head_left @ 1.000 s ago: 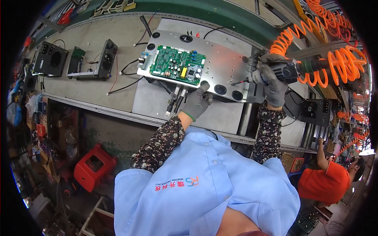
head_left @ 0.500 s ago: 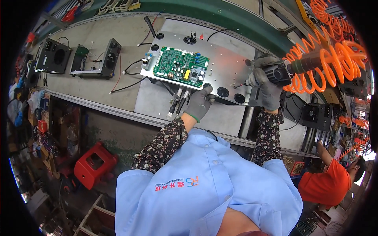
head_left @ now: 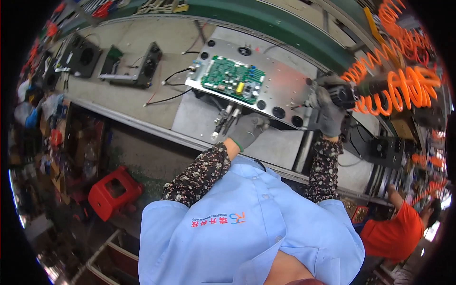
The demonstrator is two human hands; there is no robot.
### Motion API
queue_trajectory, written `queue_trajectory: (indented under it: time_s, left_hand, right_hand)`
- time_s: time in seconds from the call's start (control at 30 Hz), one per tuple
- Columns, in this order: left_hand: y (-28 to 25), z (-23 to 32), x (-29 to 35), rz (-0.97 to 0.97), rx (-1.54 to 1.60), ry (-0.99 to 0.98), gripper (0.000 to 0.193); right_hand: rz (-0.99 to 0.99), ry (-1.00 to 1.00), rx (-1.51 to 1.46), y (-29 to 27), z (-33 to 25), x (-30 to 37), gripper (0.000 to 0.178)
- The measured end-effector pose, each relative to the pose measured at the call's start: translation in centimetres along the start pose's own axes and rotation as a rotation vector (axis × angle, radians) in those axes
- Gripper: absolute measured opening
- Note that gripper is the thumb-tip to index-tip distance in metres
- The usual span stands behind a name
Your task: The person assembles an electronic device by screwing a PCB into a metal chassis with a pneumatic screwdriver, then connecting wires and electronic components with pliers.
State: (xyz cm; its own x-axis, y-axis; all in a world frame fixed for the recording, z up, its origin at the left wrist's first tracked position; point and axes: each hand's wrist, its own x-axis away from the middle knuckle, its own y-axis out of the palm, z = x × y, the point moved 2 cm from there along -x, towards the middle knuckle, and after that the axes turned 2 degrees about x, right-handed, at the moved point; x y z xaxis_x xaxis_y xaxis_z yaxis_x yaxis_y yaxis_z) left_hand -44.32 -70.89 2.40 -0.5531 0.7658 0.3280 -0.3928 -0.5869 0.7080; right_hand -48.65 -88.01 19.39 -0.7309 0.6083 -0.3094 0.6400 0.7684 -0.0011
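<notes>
A silver metal chassis panel [head_left: 285,80] lies at a slant across the bench, with a green circuit board [head_left: 223,78] on its left half. Black round grommets [head_left: 279,112] sit along its near edge. In a grey glove, my right hand [head_left: 331,111] is closed around a black air screwdriver [head_left: 344,96]. Its bit points left, over the panel's right end. My left hand [head_left: 249,130], also gloved, is just below the panel's near edge. Its fingers are curled together, and what they hold, if anything, cannot be made out. Thick cable ends [head_left: 227,119] stick out beside it.
An orange coiled air hose [head_left: 403,90] runs from the screwdriver to the upper right. Black housings [head_left: 135,66] stand along the bench to the left, another [head_left: 384,151] to the right. A red stool [head_left: 115,192] is on the floor. A person in orange [head_left: 394,230] is at lower right.
My left hand has drawn back from the panel's edge and its fingers have curled. The view has shifted slightly. My right hand still holds the air screwdriver over the panel's right end.
</notes>
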Motion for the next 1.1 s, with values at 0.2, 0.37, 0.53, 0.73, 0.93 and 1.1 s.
queue_trajectory:
  time_s: [0.2, 0.37, 0.53, 0.73, 0.93, 1.1]
  left_hand:
    - [0.1, 0.6, 1.9, -0.096, -0.375, 0.282, 0.022]
    - [1.0, 3.2, 4.7, 0.117, -0.183, -0.209, 0.027]
    - [-0.5, 2.1, 4.3, 0.158, -0.012, -0.014, 0.025]
    - [0.0, 5.2, 6.1, 0.172, -0.218, -0.026, 0.024]
    - [1.1, 6.4, 6.1, 0.113, -0.083, 0.202, 0.019]
    - [2.3, 8.0, 6.9, 0.006, 0.004, 0.188, 0.014]
  right_hand:
    - [-0.019, 0.057, -0.02, -0.3, -1.0, 0.4, 0.022]
    - [-0.013, -0.011, -0.158, 1.4, -1.3, 0.3, 0.025]
    - [-0.053, -0.04, -0.13, 1.9, -1.9, 0.6, 0.022]
    - [-0.057, -0.086, -0.174, 2.0, -3.3, 0.9, 0.028]
    - [-0.204, -0.187, -0.396, 2.9, -6.5, 3.0, 0.027]
    - [-0.249, -0.453, -0.406, 3.7, -6.2, 4.4, 0.026]
